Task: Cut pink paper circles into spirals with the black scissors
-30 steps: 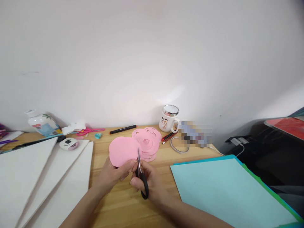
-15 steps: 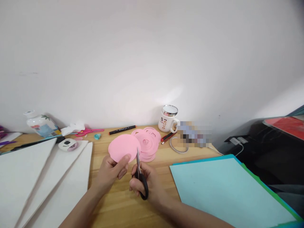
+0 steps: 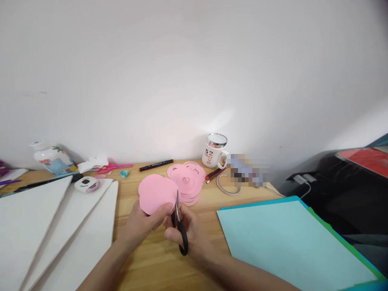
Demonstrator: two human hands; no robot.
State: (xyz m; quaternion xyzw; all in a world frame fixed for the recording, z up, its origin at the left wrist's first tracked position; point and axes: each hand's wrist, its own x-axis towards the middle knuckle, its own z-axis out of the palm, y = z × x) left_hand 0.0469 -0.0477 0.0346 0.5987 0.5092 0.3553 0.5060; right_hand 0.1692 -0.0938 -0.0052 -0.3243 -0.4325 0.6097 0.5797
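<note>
A rounded piece of pink paper (image 3: 157, 194) is pinched at its lower edge by my left hand (image 3: 145, 221), thumb on top. My right hand (image 3: 189, 232) grips black-handled scissors (image 3: 183, 238), their blades pointing up at the paper's right edge. Whether the blades are fully closed is hard to tell. Just behind and to the right, a pile of pink paper cutouts (image 3: 189, 182) with curved slits lies on the wooden table (image 3: 151, 262).
White sheets (image 3: 87, 234) and a small white device (image 3: 85, 184) lie left. Along the wall are a bottle (image 3: 53, 158), pink scissors (image 3: 117, 166), a black marker (image 3: 156, 165) and a mug (image 3: 214, 151). Light-blue sheets (image 3: 291, 242) cover the right side.
The pink paper has turned in my left hand and sits slightly lower, showing a notch in its upper outline. My left thumb has moved right, closer to the scissors.
</note>
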